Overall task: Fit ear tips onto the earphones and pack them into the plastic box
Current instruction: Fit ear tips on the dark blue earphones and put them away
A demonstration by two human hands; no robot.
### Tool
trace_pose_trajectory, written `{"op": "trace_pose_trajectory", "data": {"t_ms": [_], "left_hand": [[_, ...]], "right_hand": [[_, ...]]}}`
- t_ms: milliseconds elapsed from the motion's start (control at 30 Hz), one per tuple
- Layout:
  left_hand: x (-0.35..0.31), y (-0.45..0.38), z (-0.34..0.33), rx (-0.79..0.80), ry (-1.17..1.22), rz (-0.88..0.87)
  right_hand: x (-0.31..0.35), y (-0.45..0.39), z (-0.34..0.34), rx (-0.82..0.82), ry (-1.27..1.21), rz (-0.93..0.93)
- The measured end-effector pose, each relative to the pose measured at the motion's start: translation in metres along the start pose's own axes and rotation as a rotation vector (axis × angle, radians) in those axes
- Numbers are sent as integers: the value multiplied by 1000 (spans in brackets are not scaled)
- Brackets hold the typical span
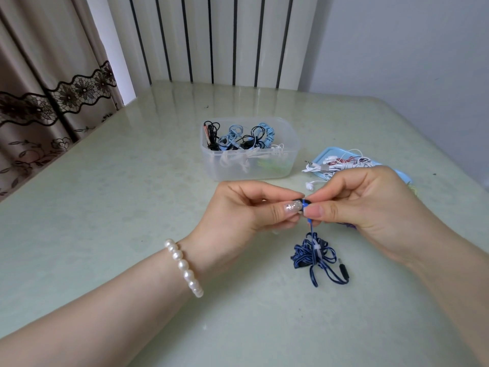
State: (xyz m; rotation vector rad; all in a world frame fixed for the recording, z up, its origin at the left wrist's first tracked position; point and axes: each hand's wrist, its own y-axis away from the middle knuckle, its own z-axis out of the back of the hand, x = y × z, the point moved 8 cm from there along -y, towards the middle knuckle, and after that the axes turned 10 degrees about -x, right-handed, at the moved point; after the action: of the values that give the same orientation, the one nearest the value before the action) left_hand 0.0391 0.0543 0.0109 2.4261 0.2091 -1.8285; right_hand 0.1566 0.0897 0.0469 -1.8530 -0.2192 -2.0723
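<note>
At the far left a brown curtain (39, 102) with a dark lace band hangs beside the pale green bench (119, 207). A pearl bracelet (184, 267) circles the wrist of the left hand (246, 207), which is raised just above the bench near its middle. The left thumb and fingers (292, 207) are pinched together on a small dark ear tip (299, 202), most of it hidden behind the glittery thumbnail. Beyond the hands, further back on the bench, stands the clear plastic box (248, 165), open at the top and holding coiled black, light blue and white earphones. The ear tip touches the blue earbud (307, 203), which the right hand (370, 205) pinches between thumb and forefinger, its other fingers curled in. Whether the tip is fully seated on the earbud cannot be told. From the earbud a dark blue striped cable runs straight down to a loose cable bundle (316, 254) lying on the bench below the hands, with its audio plug (344, 268) lying at the right of the bundle. Behind the right hand, right of the box, a light blue tray (324, 154) carries a heap of white and red earphones (341, 164), some spilling over its near edge onto the bench.
</note>
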Motion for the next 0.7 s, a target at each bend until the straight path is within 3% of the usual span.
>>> {"op": "trace_pose_trajectory", "data": {"t_ms": [267, 500, 700], "left_hand": [[12, 1, -3, -10, 104, 146], [9, 2, 3, 50, -84, 229], [1, 6, 6, 220, -356, 231]], "right_hand": [[-6, -1, -1, 23, 41, 11], [-8, -4, 0, 97, 142, -9], [-35, -12, 11, 63, 657, -34]]}}
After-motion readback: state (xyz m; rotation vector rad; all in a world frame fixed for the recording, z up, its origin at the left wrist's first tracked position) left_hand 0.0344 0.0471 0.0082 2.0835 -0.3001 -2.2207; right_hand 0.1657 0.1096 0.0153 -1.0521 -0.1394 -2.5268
